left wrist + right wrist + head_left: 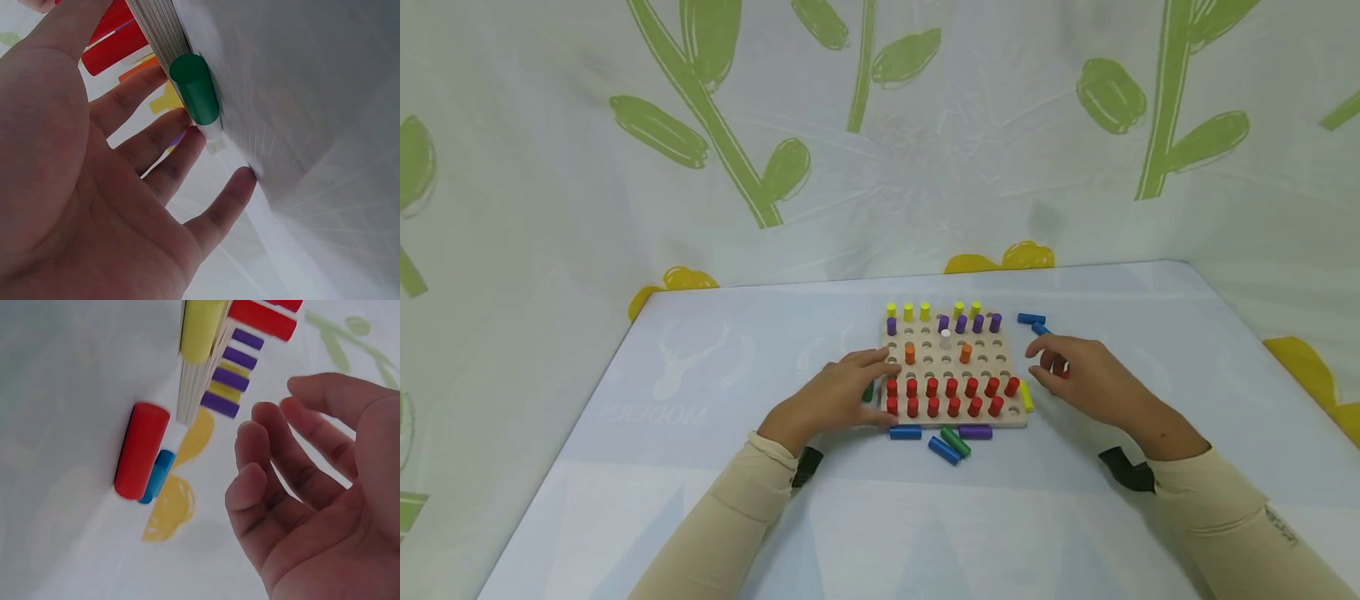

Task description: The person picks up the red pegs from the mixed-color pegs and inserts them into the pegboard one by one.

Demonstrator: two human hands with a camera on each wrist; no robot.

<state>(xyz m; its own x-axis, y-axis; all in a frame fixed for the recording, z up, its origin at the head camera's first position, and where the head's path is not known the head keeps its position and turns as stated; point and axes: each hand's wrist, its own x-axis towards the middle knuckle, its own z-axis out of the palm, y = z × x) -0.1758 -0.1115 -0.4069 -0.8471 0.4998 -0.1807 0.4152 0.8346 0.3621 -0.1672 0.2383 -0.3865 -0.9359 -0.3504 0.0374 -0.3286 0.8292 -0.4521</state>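
A wooden pegboard (955,367) lies on the table, with two rows of red pegs (951,387) at its near side. Yellow pegs (925,312) and purple pegs (961,323) stand at the far side, and two orange pegs (966,354) and a white peg (945,338) between. My left hand (842,392) touches the board's left edge with fingers spread, close to a green peg (195,90) lying beside it. To the right of the board my right hand (1086,383) hovers with loosely bent fingers and holds nothing. A loose red peg (142,450) lies below it.
Along the board's near edge lie blue pegs (906,432), a green one and a purple peg (975,432). A yellow peg (1027,397) lies against the right edge. Two more blue pegs, one a dark blue peg (1032,318), lie at the far right. Behind the table hangs a leaf-patterned cloth (925,183).
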